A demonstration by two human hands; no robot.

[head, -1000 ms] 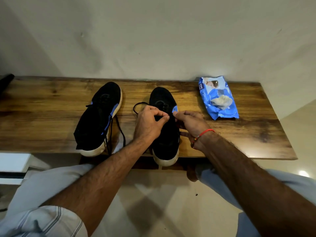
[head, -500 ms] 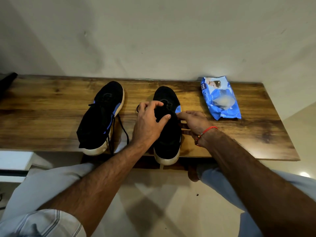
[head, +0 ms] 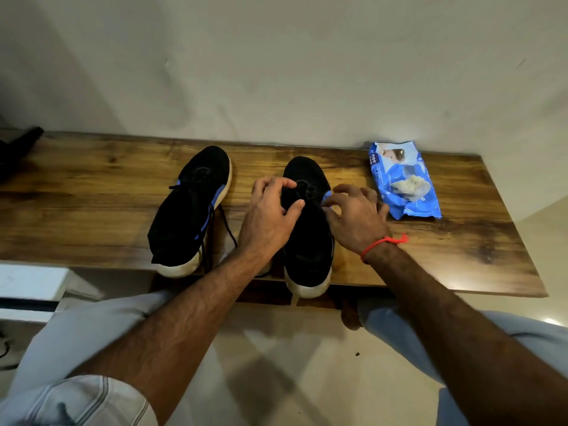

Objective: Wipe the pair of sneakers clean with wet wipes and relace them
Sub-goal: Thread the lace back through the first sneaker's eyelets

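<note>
Both sneakers stood on the wooden bench (head: 92,192), toes to the wall, heels hanging just over the near edge; I judged this put the lace area within easy reach of the seated person. The left hand (head: 270,216) hovered over the tongue area of the right sneaker (head: 307,250), thumb and fingers curled as if pinching a lace, though I could not tell for certain that a lace lay between them. The right hand (head: 356,219) sat just beside the same shoe at its blue side patch, fingers bent and spread, holding nothing I could see. My reading: lacing of this shoe was in hand. The left sneaker (head: 184,216) leaned slightly, its loose laces (head: 229,232) trailing over the bench edge, so probably unfinished. The pack of wet wipes (head: 402,182) lay flat near the wall, right of the hands, a wipe showing at its opening, kept near but out of the way. Bench grain was dark and glossy; plain pale wall behind, light tiled floor below.
</note>
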